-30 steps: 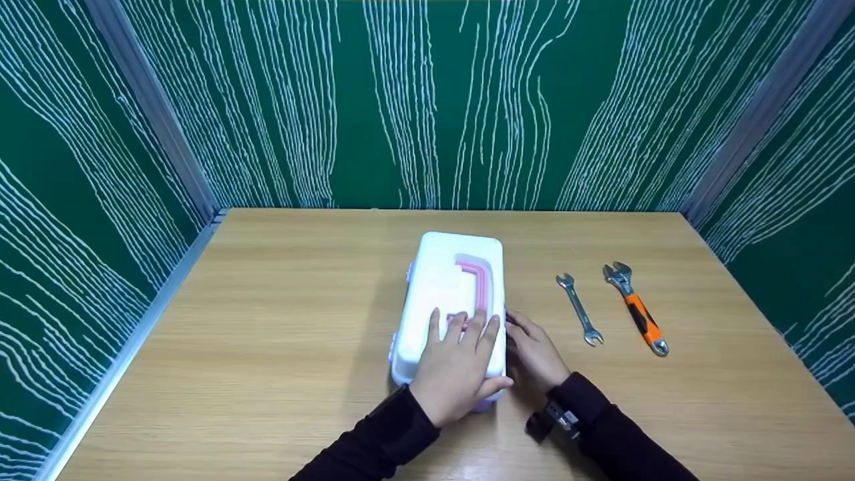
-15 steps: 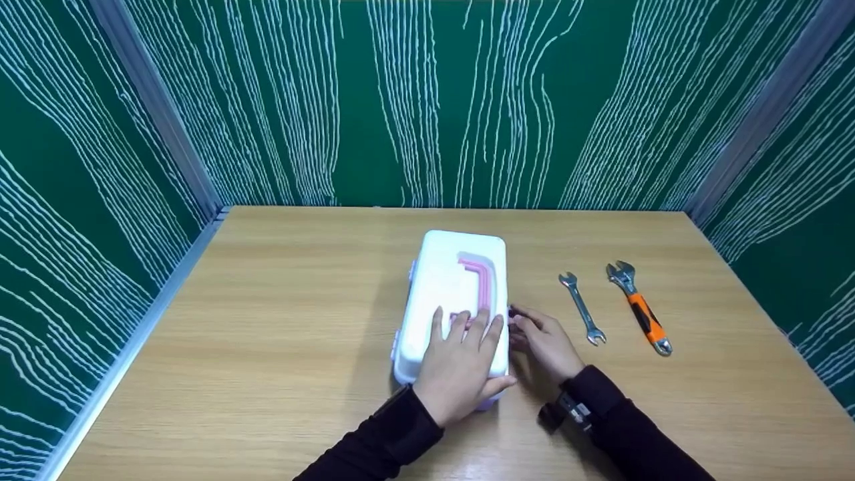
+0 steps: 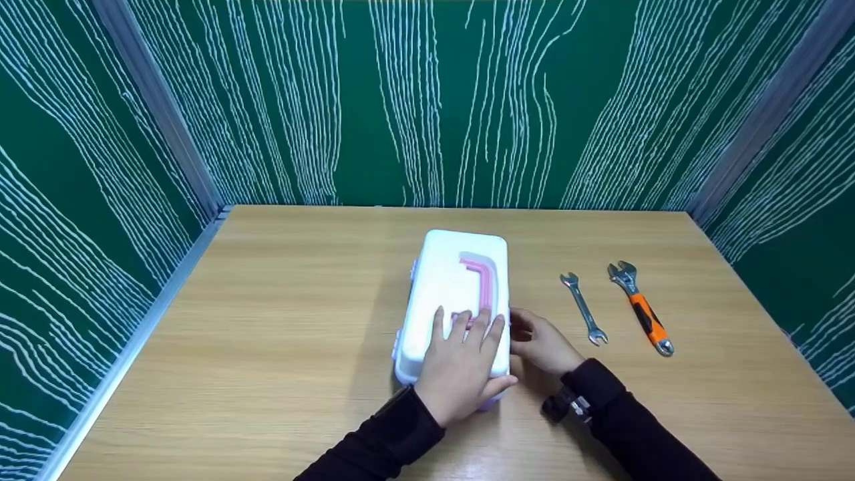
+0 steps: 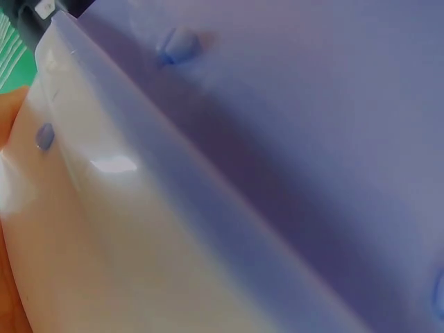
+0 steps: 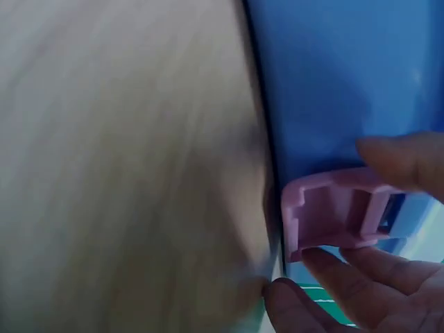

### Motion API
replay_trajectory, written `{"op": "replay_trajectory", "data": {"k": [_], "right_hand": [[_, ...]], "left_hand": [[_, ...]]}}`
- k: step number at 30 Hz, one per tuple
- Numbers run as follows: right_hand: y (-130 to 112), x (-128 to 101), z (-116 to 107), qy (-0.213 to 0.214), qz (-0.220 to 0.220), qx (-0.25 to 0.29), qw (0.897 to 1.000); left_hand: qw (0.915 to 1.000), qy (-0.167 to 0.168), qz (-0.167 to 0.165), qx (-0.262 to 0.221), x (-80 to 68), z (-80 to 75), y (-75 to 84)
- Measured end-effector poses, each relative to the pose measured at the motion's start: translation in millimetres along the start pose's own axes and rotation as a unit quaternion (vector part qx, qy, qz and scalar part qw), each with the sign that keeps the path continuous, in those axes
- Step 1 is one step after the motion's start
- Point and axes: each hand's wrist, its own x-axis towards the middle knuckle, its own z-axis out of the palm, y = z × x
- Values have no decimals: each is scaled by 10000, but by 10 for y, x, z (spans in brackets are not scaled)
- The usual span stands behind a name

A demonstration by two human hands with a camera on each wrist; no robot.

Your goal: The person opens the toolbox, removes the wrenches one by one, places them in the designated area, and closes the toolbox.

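A white-lidded plastic toolbox (image 3: 431, 294) with a pink folded carry handle (image 3: 484, 284) in its lid stands at mid-table. Across the near part of the lid lies my left hand (image 3: 457, 374), fingers spread and straight. The left wrist view is filled by the box's pale lid edge (image 4: 132, 229) and bluish-purple side (image 4: 333, 118). My right hand (image 3: 544, 344) is at the box's right side, fingertips hidden in the head view. Seen from the right wrist, its thumb (image 5: 406, 159) and fingers pinch a pink latch (image 5: 333, 208), which is swung down against the blue-looking side.
To the right on the wooden table (image 3: 280, 300) lie a double open-ended wrench (image 3: 583, 307) and an adjustable wrench (image 3: 641, 310) with an orange and black handle. Green panels (image 3: 374, 100) with white wavy lines stand behind and at both sides.
The fingers of my right hand have shifted slightly at the box's right side, and its wrist has moved a little up and right. My left hand stays on the lid.
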Motion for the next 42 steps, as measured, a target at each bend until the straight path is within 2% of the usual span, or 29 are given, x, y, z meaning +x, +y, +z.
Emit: {"op": "replay_trajectory", "data": {"k": [4, 8, 11, 17, 22, 26, 30, 33, 37, 42], "right_hand": [[15, -23, -32, 272, -10, -186, 9995], [14, -65, -129, 463, 277, -380, 9978], [1, -98, -207, 593, 493, -328, 9965], [-57, -173, -290, 779, 639, 676, 9926], [-124, -196, -265, 1055, 555, 1223, 9853], [-165, -178, -232, 1253, 359, 1058, 9858], [-182, -151, -221, 1258, 70, 888, 9880], [-189, -137, -211, 1247, -55, 960, 9875], [-199, -132, -198, 1274, -65, 890, 9878], [-226, -117, -191, 1285, -7, 524, 9903]], "left_hand": [[10000, 62, 6, 56, 2, 4, 1], [10000, -61, -3, -22, 4, -3, 2], [9997, -202, -20, -95, 10, -10, 3], [9989, -447, -70, -134, 18, -31, 5], [9991, -393, -98, -151, 17, -26, 11], [9994, -303, -107, -151, 17, -13, 13], [9997, -234, -77, -56, 17, -9, 14], [9998, -204, -57, -12, 17, -6, 15], [9998, -202, -52, -10, 12, -11, 14], [9996, -257, -72, -47, 14, -20, 16]]}}
